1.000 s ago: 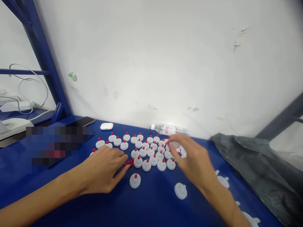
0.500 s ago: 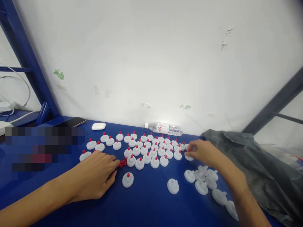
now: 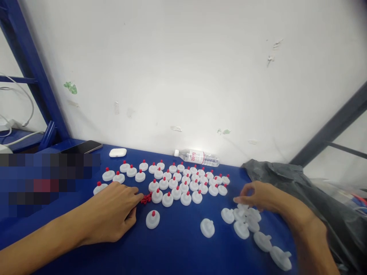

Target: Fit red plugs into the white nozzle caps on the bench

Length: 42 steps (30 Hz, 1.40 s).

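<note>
My left hand [image 3: 116, 212] lies palm down on the blue table, its fingertips at a small pile of red caps [image 3: 146, 198] and the thumb apart below. My right hand [image 3: 259, 196] hovers above a loose group of white round plastic discs with spouts and no caps [image 3: 241, 229]; thumb and forefinger are apart, with nothing seen between them. Many similar discs with red caps on their spouts [image 3: 185, 198] stand in rows across the middle. One capped disc [image 3: 153, 220] stands nearer me, and a lone uncapped disc [image 3: 207, 228] lies to its right.
A clear plastic bottle [image 3: 197, 157] lies against the white wall. A white earphone case [image 3: 117, 152] and a dark phone [image 3: 83, 147] lie at the back left. Dark grey plastic sheeting [image 3: 312, 214] covers the right side. Blue frame posts [image 3: 37, 72] stand at the left.
My right hand has let go of a disc at the right end of the capped rows and moved back toward the uncapped discs. My left hand stays by the red caps.
</note>
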### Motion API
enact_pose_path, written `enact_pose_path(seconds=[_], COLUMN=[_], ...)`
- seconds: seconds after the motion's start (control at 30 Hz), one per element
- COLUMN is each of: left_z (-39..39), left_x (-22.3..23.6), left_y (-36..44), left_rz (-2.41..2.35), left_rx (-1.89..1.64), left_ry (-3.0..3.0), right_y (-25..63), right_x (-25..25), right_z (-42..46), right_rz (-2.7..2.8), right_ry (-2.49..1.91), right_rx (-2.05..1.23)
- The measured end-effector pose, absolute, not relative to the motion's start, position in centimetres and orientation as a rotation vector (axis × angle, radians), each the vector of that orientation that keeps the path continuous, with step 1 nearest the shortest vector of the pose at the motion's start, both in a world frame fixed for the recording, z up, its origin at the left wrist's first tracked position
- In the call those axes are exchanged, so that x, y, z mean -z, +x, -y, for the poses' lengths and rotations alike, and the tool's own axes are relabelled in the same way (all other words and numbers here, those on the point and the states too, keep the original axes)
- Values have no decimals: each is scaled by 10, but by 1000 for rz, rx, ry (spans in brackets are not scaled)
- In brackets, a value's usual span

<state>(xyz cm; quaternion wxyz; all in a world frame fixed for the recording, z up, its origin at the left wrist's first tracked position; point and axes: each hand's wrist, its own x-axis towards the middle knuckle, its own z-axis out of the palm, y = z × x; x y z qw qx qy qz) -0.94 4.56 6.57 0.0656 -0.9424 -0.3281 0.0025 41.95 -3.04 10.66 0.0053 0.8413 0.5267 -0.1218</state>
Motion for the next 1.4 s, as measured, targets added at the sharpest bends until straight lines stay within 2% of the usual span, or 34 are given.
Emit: enact_pose_path(seconds=[0.1,0.17,0.43,0.57,0.7,0.87,0.93,1.17,1.4], left_z=[-46,-46,-50,-51,-48,-42,-41,-34,-27], left_x=[-67,-66,-61,-62,-65,-69,-68,-71,-75], left_y=[-9,-8,-9,-8,-7,-2,0,6,8], left_rz=[1020,1020,950,982,989,962,966,1105,1125], left_rx=[-38,-43,134,367,729,977,1053,1370,1404], left_ry=[-2855,-2859,-2828,-2820,-2925,-3071,-3073,-3093,-3140], right_y=[414,411,400,367,320,273,261,246,245], right_x=[-105,-105,-123,-121,-107,-90,-86,-74,-71], right_z=[29,28,23,18,17,22,25,27,27], right_rz=[-1573,-1567,-2036,-2399,-2820,-3347,-3430,-3407,-3472], right_ry=[2549,2550,2785,2794,2519,1751,1580,1544,1572], right_rx=[641,636,126,-149,-274,-343,-336,-308,-266])
